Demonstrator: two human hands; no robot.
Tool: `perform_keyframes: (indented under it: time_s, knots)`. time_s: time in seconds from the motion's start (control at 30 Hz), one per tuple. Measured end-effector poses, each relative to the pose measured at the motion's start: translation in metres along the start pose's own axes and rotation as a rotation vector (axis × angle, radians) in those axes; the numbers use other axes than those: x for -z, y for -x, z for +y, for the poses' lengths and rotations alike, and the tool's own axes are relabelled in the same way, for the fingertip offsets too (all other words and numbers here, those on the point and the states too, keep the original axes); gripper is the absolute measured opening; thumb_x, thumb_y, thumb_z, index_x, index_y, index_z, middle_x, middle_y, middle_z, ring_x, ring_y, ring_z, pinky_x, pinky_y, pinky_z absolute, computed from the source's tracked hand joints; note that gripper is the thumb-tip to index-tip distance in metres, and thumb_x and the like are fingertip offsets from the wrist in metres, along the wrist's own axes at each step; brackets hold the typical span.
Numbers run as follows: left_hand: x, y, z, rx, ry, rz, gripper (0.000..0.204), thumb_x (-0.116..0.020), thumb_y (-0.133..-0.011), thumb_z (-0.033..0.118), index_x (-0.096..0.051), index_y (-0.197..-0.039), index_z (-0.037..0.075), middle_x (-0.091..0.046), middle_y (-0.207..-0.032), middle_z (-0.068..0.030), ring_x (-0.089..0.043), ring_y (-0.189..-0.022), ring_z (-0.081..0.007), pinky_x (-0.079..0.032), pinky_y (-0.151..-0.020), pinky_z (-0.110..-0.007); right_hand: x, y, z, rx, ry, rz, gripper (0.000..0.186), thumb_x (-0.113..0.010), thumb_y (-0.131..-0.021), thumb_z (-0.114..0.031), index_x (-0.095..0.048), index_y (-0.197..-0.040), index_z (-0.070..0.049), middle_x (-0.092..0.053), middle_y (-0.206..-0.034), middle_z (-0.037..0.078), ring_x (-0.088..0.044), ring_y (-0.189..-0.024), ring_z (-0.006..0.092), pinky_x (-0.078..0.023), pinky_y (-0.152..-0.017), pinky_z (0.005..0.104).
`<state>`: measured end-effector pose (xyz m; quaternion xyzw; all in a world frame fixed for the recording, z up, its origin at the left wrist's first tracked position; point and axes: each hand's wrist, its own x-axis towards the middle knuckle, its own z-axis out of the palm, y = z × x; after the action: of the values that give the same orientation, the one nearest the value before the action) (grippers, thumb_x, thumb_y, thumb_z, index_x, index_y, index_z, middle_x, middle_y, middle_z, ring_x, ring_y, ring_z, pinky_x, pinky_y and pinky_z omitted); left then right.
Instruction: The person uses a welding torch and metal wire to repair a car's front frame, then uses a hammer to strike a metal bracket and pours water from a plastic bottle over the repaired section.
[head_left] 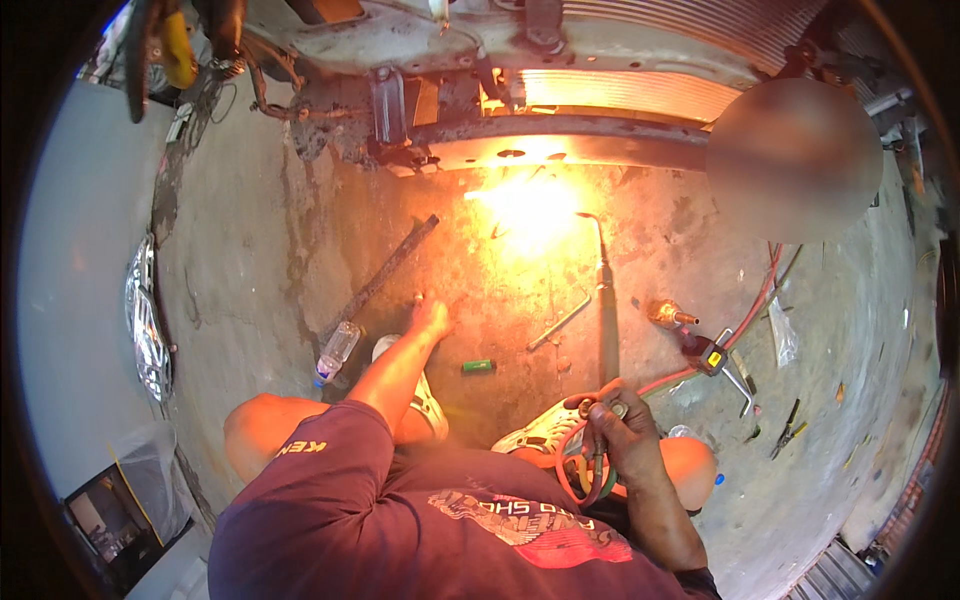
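A torch (602, 275) points away from me, its bent tip beside a glaring white-orange flame (530, 210) under a metal car beam (630, 140). My right hand (622, 432) grips the valved handle of this torch, with red and green hoses looping below it. My left hand (431, 318) is low over the concrete, fingers closed; the glare hides what they hold, if anything. To its left lie a long dark bar (385, 270) and a clear plastic bottle (339, 347). A green cylinder (478, 366) and an L-shaped metal tool (560, 320) lie between my hands.
A chrome lamp (148, 315) lies by a pale panel (80, 270) at left. At right are a brass nozzle (668, 313), a dark tool (715, 355), pliers (788, 428), red hose (755, 310) and a plastic bag (783, 335). A blurred patch covers the upper right.
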<state>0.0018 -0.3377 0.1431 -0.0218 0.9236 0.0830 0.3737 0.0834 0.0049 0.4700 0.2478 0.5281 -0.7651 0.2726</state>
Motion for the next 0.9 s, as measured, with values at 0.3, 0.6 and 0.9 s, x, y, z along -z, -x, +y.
perform_keyframes:
  time_s: [0.3,0.6,0.9]
  knots:
    - [0.143,0.103,0.118,-0.366,0.073,-0.227,0.053,-0.066,-0.084,0.012,-0.061,-0.136,0.0,-0.069,-0.122,-0.0279,-0.067,-0.115,-0.0427,-0.055,-0.098,-0.051,-0.005,0.037,0.004,-0.09,0.31,-0.313,0.015,-0.072,-0.099,-0.009,-0.057,-0.098,-0.007,-0.071,-0.113,0.011,-0.063,-0.063,0.0096,-0.051,-0.05,0.0263]
    - [0.351,0.263,0.122,-0.674,0.373,0.031,0.059,-0.061,-0.096,0.009,-0.047,-0.154,0.008,-0.062,-0.14,-0.0257,-0.064,-0.12,-0.0433,-0.051,-0.105,-0.049,-0.026,0.099,-0.106,0.75,0.557,-0.395,0.026,-0.086,-0.082,-0.015,-0.063,-0.083,-0.005,-0.071,-0.099,0.028,-0.074,-0.086,0.0334,-0.057,-0.069,0.0396]
    - [0.46,0.343,0.11,-0.968,1.178,0.949,0.054,-0.056,-0.103,0.012,-0.048,-0.154,-0.001,-0.067,-0.122,-0.0113,-0.064,-0.083,-0.0108,-0.051,-0.062,-0.023,-0.074,0.139,-0.183,1.149,0.482,0.003,0.034,-0.089,-0.07,-0.02,-0.058,-0.073,-0.007,-0.069,-0.092,0.039,-0.069,-0.071,0.0264,-0.052,-0.062,0.0325]
